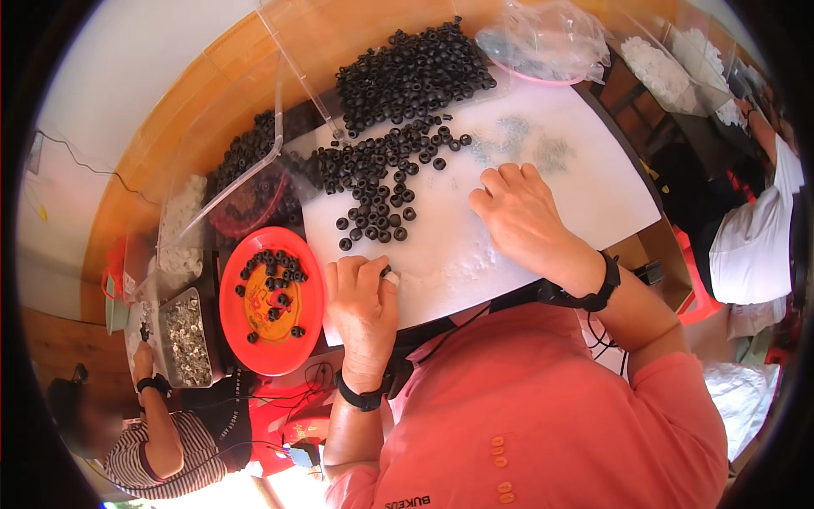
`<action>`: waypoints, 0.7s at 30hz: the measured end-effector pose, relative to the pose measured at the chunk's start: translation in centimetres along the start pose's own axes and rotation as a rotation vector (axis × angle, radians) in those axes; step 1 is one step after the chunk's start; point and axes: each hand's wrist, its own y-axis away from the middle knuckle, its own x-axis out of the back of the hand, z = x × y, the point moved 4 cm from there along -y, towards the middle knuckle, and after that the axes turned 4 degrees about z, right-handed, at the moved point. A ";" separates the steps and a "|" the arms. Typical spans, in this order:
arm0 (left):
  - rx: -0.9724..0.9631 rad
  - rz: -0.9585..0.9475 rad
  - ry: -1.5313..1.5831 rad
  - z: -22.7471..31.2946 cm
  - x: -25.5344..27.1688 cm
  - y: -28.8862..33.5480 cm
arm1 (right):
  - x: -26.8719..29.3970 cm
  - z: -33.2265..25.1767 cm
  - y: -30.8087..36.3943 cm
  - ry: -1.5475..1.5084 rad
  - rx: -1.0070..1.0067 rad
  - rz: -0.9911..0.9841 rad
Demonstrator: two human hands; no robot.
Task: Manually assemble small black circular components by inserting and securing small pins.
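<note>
My left hand (365,301) is closed at the near left edge of a white sheet (560,208). Between its thumb and forefinger shows a small black ring-like part (387,271), with something whitish beside it. My right hand (521,216) rests on the sheet's right half with its fingers curled under, close to a scatter of tiny clear pieces (551,154). Whatever those fingertips pinch is hidden. Loose black ring-like parts (373,199) spread over the sheet beyond my hands, left of my right hand.
A red plate (231,327) with several black parts sits left of my left hand. Behind the sheet rises a heap of black parts (411,72); a clear plastic bag (555,38) lies to its right. A tray of small metallic pieces (188,339) stands far left. Other people work at both sides.
</note>
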 end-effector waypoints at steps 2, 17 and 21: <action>0.012 0.009 0.013 -0.4 0.0 0.2 | 0.7 -0.1 0.3 -0.004 0.008 0.015; -0.074 0.034 0.129 2.8 -0.6 -0.2 | 1.4 0.2 1.3 -0.292 0.039 0.205; 0.074 -0.068 0.378 4.9 -2.1 -1.7 | 1.8 -0.1 1.2 -0.474 0.002 0.265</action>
